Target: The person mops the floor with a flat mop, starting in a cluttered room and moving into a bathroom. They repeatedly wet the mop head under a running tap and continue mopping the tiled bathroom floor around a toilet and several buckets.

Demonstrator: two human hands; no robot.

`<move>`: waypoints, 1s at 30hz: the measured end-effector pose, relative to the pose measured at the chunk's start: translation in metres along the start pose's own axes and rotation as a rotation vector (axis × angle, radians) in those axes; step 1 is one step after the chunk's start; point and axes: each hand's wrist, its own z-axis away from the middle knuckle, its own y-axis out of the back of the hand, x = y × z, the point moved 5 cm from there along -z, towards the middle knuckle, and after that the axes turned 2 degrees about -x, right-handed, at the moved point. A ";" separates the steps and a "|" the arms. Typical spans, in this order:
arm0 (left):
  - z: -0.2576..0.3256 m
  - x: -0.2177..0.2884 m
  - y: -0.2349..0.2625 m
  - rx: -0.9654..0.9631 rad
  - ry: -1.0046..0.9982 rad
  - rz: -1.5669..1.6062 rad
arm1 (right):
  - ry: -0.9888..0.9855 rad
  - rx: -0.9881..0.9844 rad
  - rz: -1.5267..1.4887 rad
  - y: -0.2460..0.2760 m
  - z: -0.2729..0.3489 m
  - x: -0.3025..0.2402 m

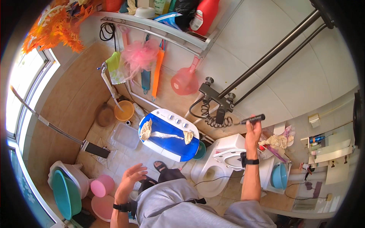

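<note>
My right hand (253,133) is raised at the right of centre and grips a black handheld shower head (252,119), held level just right of the dark wall mixer (216,99); a coiled black hose (213,118) hangs from the mixer. My left hand (130,181) hovers low at the left with fingers spread and nothing in it, above the tiled floor beside a pink stool (102,186). Both wrists wear black bands. A white toilet (218,162) with its seat up stands between my arms.
A small blue-and-white washing machine (169,141) with rags on its lid stands ahead. An orange bucket (124,110), a clear tub (124,135), teal basins (67,193) and a blue basin (279,176) surround me. A shelf (159,27) with bottles hangs overhead.
</note>
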 end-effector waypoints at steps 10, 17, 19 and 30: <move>0.016 -0.008 0.014 0.159 -0.040 0.103 | -0.102 -0.254 -0.211 -0.042 -0.089 0.017; 0.028 -0.013 0.022 0.257 -0.058 0.140 | -0.146 -0.357 -0.282 -0.050 -0.094 0.043; 0.030 -0.013 0.023 0.265 -0.052 0.153 | -0.122 -0.469 -0.215 -0.049 -0.094 0.047; 0.049 -0.004 0.094 0.465 -0.164 0.184 | -0.164 -0.168 -0.366 -0.003 -0.079 0.151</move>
